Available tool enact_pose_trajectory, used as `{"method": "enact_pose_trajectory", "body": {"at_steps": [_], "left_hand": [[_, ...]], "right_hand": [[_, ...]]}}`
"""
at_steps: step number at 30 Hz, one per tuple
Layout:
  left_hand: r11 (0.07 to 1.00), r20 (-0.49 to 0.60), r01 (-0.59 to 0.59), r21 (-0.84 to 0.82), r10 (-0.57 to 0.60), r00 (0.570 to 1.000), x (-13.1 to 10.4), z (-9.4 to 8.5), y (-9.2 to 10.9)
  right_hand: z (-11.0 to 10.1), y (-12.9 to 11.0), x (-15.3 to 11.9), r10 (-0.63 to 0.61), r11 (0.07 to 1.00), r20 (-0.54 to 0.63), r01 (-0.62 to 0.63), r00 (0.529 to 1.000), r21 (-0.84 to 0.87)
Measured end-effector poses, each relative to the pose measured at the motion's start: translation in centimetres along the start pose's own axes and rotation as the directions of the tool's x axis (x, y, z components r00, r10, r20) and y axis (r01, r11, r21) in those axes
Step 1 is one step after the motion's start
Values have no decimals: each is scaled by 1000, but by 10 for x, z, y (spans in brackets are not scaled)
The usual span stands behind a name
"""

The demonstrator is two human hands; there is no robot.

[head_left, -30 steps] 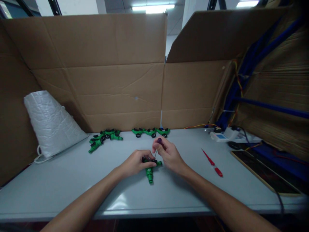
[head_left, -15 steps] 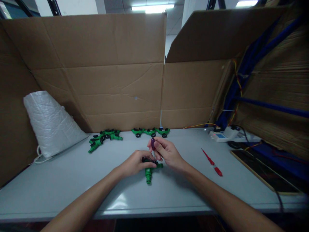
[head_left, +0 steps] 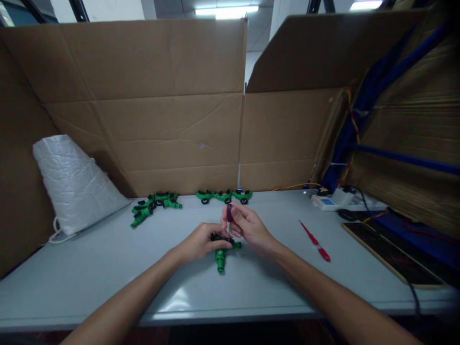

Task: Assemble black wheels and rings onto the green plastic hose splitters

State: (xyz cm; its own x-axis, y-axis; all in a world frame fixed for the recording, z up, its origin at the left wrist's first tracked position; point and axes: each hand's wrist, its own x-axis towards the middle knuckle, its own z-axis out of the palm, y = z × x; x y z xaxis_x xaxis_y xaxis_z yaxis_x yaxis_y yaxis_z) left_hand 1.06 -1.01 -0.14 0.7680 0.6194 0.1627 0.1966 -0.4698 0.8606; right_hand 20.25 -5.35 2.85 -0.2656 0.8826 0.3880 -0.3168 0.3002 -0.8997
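Note:
My left hand (head_left: 205,242) is closed on a small green toy vehicle (head_left: 220,261) with black parts, steadying it on the table. Pinched in the fingers of my right hand (head_left: 249,226) is a screwdriver (head_left: 229,214) with a dark purple handle, held upright. Its thin shaft points down at the black part of the toy; the tip is hidden by my fingers. To the right lies a red screwdriver-like tool (head_left: 315,243) with a pointed end, touched by neither hand.
Three green toy vehicles (head_left: 223,196) stand in a row at the back, with several more (head_left: 156,205) clustered left of them. A silvery-white bag (head_left: 77,187) leans at far left. A power strip (head_left: 345,201) and a black panel (head_left: 388,254) lie on the right. Cardboard walls (head_left: 172,129) enclose the grey table (head_left: 118,273).
The purple screwdriver handle and my right fingers have shifted very slightly. My left hand keeps the toy in the same place; the whole view moved a few pixels.

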Motion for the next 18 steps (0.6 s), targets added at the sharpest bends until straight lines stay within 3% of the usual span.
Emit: {"method": "enact_pose_trajectory", "body": {"at_steps": [5, 12, 18], "left_hand": [[1000, -11, -10, 14, 10, 1000, 0, 0, -1], [1000, -16, -11, 14, 11, 1000, 1, 1, -4], [1000, 1, 8, -6, -8, 1000, 1, 0, 1]], "right_hand": [[-1, -1, 1, 10, 999, -30, -8, 1000, 42], [-3, 4, 1, -20, 999, -10, 20, 1000, -38], [-2, 3, 0, 18, 999, -7, -18, 1000, 31]]}}
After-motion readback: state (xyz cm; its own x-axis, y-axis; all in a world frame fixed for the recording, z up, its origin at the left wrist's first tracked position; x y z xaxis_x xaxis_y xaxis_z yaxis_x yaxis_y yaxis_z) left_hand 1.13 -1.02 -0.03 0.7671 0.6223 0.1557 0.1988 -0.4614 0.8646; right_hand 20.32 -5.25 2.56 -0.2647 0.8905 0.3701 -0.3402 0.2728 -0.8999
